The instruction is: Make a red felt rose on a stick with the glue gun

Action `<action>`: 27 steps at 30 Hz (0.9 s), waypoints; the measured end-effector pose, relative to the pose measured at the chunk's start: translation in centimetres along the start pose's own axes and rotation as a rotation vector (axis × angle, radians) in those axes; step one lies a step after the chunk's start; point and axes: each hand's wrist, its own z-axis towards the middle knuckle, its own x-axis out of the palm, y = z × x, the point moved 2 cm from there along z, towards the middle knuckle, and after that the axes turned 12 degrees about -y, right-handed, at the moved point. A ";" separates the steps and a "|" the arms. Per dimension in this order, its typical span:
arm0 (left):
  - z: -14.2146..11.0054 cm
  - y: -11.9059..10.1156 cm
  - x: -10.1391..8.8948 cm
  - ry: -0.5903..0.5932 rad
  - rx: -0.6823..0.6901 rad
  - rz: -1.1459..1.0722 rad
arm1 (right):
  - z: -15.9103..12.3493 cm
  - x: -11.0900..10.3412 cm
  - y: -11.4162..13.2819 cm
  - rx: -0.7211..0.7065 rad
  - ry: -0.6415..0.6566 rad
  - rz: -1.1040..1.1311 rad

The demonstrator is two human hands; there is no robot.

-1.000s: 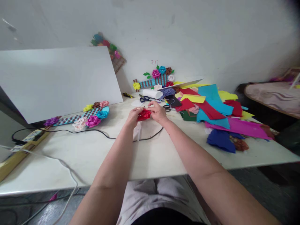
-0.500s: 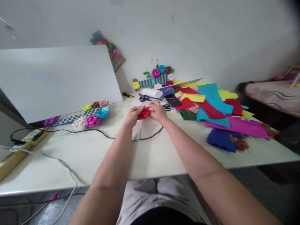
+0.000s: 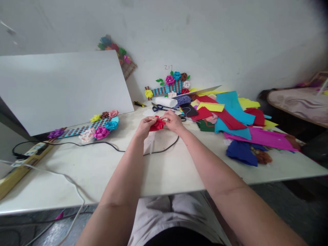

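A crumpled red paper flower (image 3: 157, 124) is held between my two hands above the middle of the table. My left hand (image 3: 145, 127) grips its left side, with the fingers closed on the paper. On the other side, my right hand (image 3: 174, 121) pinches the red petals near the top right. Parts of the flower are hidden behind my fingers. Just beneath it lie a translucent stick (image 3: 151, 145) and a black cable (image 3: 169, 147). Dark-handled scissors (image 3: 158, 108) rest behind my hands, and another black scissor handle (image 3: 182, 118) is just right of my right hand.
Folded coloured paper (image 3: 235, 109) is heaped on the right. A flower-trimmed blue lattice piece (image 3: 84, 129) lies left, before a leaning white board (image 3: 64, 89). A white roll (image 3: 166, 101), purple string (image 3: 182, 100) and a yellow cutter (image 3: 139, 104) are at the back. A power strip (image 3: 28, 159) sits far left.
Both hands stay in nearly the same place, still on the red flower. My fingers have shifted only slightly on its petals.
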 end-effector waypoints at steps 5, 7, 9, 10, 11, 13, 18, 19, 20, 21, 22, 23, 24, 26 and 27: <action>0.4 0.3 -0.1 0.014 0.022 0.016 | 0.2 0.2 -0.8 0.004 0.051 0.123; 0.5 0.3 -0.2 0.017 0.026 0.016 | 0.2 0.1 -0.9 0.008 0.088 0.162; 0.5 0.3 -0.2 0.021 0.031 0.018 | 0.3 0.0 -1.1 0.011 0.114 0.197; 0.5 0.3 -0.2 0.026 0.032 0.022 | 0.4 0.0 -1.2 0.014 0.119 0.214; 0.5 0.3 -0.2 0.030 0.033 0.027 | 0.4 0.0 -1.4 0.018 0.121 0.231; 0.5 0.3 -0.2 0.034 0.039 0.036 | 0.5 0.1 -1.7 0.031 0.124 0.270; 0.4 0.1 -0.1 0.047 0.064 0.047 | 0.5 0.3 -1.9 0.052 0.113 0.303; 0.3 0.1 0.0 0.051 0.068 0.049 | 0.5 0.3 -1.9 0.053 0.113 0.302; 0.3 0.0 0.0 0.052 0.070 0.053 | 0.5 0.3 -1.8 0.055 0.111 0.300; 0.2 -0.1 0.1 0.051 0.071 0.057 | 0.5 0.3 -1.8 0.056 0.110 0.296; 0.2 -0.1 0.1 0.049 0.072 0.061 | 0.5 0.3 -1.8 0.056 0.109 0.289; 0.1 -0.1 0.1 0.048 0.073 0.064 | 0.5 0.3 -1.7 0.053 0.111 0.280; 0.1 -0.1 0.1 0.048 0.075 0.067 | 0.5 0.3 -1.8 0.049 0.112 0.266; 0.1 -0.1 0.1 0.055 0.080 0.074 | 0.5 0.3 -1.8 0.035 0.116 0.231; 0.1 -0.1 0.1 0.059 0.082 0.077 | 0.5 0.3 -1.9 0.026 0.119 0.212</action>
